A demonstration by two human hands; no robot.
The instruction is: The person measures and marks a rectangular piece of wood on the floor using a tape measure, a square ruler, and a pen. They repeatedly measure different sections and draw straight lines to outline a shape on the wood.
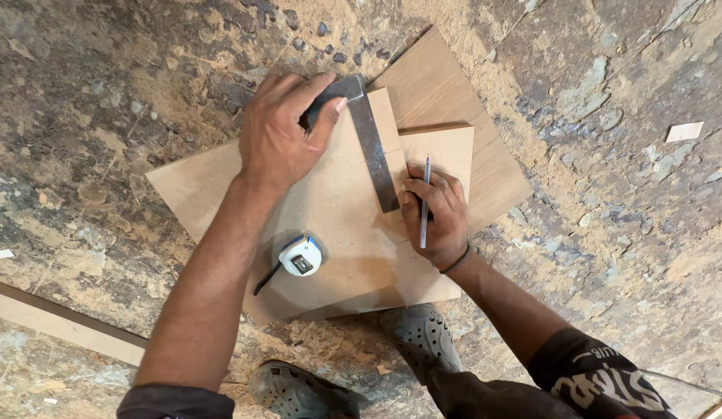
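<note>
Head view: two hands [353,174], one square [369,132], one pencil [424,200], one tape measure [300,255]

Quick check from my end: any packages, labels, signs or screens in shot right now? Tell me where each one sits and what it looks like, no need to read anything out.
Tape measure: on the board below the left hand; rounded white-and-blue case with a small dark label patch on top.
Sleeve print: bottom right, on the right arm's dark sleeve; white lettering.
White scrap: on the floor, far right; small blank rectangle.
No packages, signs or screens.

a woodworking site: sawdust-strewn floor [609,194], cut boards [338,209], try square [373,147], tape measure [300,256].
</note>
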